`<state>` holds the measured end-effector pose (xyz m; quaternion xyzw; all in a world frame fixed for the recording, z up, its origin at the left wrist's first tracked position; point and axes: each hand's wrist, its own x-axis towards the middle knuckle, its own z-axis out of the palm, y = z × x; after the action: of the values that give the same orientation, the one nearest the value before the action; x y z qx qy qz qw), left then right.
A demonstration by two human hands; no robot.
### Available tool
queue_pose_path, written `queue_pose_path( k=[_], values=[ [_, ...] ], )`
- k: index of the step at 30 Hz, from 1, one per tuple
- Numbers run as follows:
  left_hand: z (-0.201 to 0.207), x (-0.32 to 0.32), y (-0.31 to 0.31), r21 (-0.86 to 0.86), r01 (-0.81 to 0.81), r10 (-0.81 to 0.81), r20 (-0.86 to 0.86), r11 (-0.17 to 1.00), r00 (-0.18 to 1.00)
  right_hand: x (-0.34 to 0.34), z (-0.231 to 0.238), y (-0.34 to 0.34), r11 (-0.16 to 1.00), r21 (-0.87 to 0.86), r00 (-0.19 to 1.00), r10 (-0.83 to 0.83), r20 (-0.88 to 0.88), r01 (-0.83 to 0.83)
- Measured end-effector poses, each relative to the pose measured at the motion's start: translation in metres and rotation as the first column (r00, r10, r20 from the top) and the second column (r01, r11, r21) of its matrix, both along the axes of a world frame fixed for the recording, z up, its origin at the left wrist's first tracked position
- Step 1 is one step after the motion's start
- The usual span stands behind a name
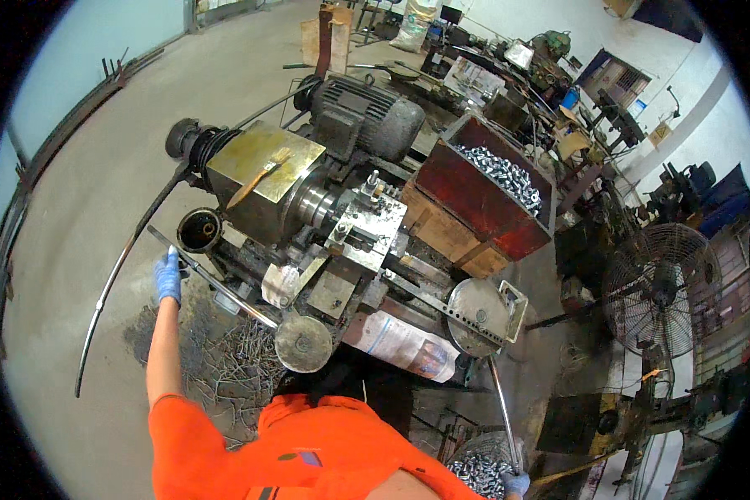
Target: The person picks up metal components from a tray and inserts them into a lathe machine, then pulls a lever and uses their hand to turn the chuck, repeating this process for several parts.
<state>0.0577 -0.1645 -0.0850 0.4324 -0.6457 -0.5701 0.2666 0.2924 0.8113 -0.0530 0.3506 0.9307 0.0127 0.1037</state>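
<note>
My left hand (167,277), in a blue glove, reaches out at arm's length to a bare metal lever (225,289). Its fingers close on this bar near the upper end, beside a round dark cup-like part (199,230). At the lower edge my gloved right hand (515,484) is partly cut off. It appears closed round the lower end of a second shiny lever (503,405), close to a basket of small metal parts (480,475). Between the levers stands a greasy lathe-like machine with a spindle (315,204) and a tool slide (370,225).
A brush (260,177) lies on the headstock, with a motor (367,117) behind. A red bin (475,179) of metal pieces sits on the machine's right. Metal scrap (233,367) covers the floor below the left lever. A caged fan (663,287) stands at right.
</note>
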Motion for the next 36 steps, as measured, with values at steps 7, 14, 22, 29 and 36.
queue_pose_path(
  k=[7,14,22,29,36],
  values=[
    [-0.024,-0.045,0.027,0.046,-0.217,0.222,-0.191,0.975,0.956,0.01,-0.012,0.005,0.983,0.095,0.987,-0.161,0.026,0.158],
    [-0.015,-0.04,0.032,0.061,-0.163,0.172,-0.169,0.985,0.97,0.015,-0.016,0.004,0.972,0.12,0.977,-0.209,0.032,0.204],
    [-0.031,-0.04,0.018,-0.04,-0.166,0.161,-0.1,0.985,0.982,0.031,-0.027,0.017,0.964,0.145,0.97,-0.235,0.058,0.225],
    [-0.032,-0.034,0.015,-0.078,-0.154,0.146,-0.101,0.985,0.984,0.032,-0.019,-0.004,0.958,0.164,0.972,-0.236,-0.015,0.235],
    [-0.025,-0.039,0.022,0.033,-0.153,0.157,-0.184,0.988,0.97,0.024,-0.005,-0.021,0.934,0.072,0.936,-0.351,0.007,0.35]
  ],
)
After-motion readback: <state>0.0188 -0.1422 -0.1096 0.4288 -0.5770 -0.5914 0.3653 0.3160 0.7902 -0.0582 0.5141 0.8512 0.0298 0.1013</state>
